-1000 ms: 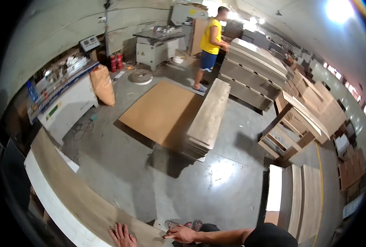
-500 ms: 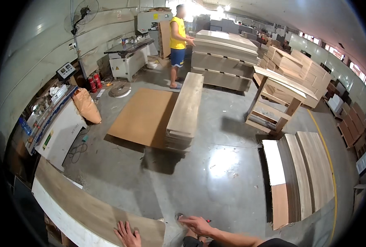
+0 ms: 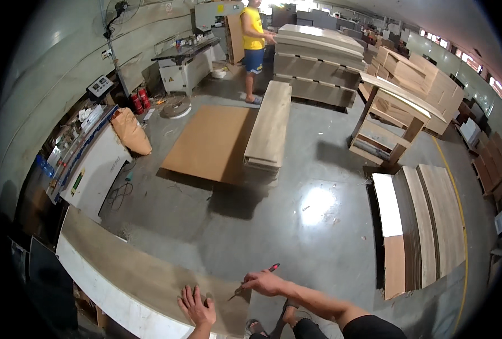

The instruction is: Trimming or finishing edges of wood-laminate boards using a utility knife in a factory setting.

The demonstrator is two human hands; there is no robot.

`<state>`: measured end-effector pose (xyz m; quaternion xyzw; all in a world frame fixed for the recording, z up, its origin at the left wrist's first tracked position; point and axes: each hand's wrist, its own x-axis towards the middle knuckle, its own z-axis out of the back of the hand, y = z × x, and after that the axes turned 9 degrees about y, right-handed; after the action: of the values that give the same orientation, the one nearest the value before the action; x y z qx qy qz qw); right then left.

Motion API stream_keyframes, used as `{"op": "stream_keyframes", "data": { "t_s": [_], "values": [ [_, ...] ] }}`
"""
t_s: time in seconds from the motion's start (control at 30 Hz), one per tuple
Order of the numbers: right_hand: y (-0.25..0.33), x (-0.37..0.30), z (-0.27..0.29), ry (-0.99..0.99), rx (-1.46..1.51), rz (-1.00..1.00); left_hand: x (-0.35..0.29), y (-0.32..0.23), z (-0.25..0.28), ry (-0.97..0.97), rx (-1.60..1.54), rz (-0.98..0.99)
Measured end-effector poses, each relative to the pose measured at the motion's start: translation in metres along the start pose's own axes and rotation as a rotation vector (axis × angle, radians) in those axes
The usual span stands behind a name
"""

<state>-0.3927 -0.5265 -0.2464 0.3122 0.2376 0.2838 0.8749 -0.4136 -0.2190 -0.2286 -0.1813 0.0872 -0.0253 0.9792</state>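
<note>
A long wood-grain panel (image 3: 132, 257) with a white front edge lies across the lower left. My left hand (image 3: 197, 308) rests on it near its right end, palm down, fingers spread. At that end my right hand (image 3: 265, 282) is closed around a slim tool (image 3: 274, 266) with a red and black end. Its thin dark tip points down and left over the panel's surface. Whether the tip touches the panel I cannot tell. My fingers hide the tool's middle.
Ahead stands a narrow stack of boards (image 3: 268, 130) beside a brown sheet (image 3: 211, 141). More boards (image 3: 426, 226) lie at right, near a wooden frame (image 3: 389, 118). A person in a yellow top (image 3: 253, 45) stands by a tall panel stack (image 3: 318, 62). A white machine (image 3: 95, 175) is at left.
My right hand has come from beyond the panel's end to over it, and the tool now shows more clearly. My left hand stays on the panel. The whole view has shifted slightly.
</note>
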Motion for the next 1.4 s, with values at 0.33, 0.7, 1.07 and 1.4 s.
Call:
{"op": "stream_keyframes", "data": {
  "t_s": [0.33,0.7,1.07,1.4],
  "values": [
    [-0.008,0.050,-0.013,-0.338,0.063,-0.015,0.033,0.032,-0.007,-0.118,0.062,-0.110],
    [0.034,0.011,-0.096,-0.740,0.091,-0.279,0.017,0.037,-0.035,-0.101,0.130,-0.061],
    [0.192,-0.066,-0.262,-0.491,0.184,-0.218,0.020,0.039,-0.037,-0.097,0.151,-0.069],
    [0.080,0.005,-0.129,-0.877,0.040,-0.492,0.027,0.037,-0.046,-0.116,0.165,-0.076]
  ]
}}
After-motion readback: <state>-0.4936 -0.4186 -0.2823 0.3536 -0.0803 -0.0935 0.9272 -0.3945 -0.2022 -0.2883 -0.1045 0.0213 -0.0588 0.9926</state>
